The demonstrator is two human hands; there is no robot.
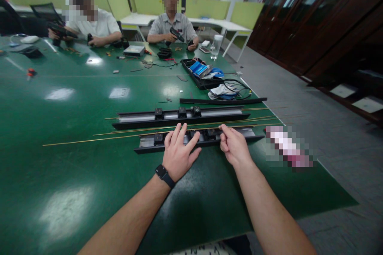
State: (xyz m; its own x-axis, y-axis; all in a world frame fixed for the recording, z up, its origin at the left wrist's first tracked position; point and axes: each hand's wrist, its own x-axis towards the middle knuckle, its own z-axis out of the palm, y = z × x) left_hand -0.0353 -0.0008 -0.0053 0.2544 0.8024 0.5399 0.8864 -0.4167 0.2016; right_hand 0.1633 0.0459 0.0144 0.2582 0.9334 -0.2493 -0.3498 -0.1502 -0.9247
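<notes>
My left hand (180, 149), with a dark watch on its wrist, lies with fingers spread over the nearer black channel (146, 143). Its fingertips reach a thin brass-coloured rod (70, 143), which runs lengthwise along that channel and sticks out well to the left. Thumb and forefinger of my right hand (235, 145) are pinched on this rod, over the channel's right part. Dark blocks (158, 138) sit inside the channel, some partly hidden by my left hand. Just beyond is a second black channel (179, 120) with three similar blocks (182, 112). More thin rods lie between and along the channels.
A black strip (223, 101) lies farther back, near gloves and cable (227, 89) and a black tray (203, 81) of blue items. Across the green table (104, 191) two people hold power drills (177, 34). A blurred pink item (289, 146) lies by the right edge.
</notes>
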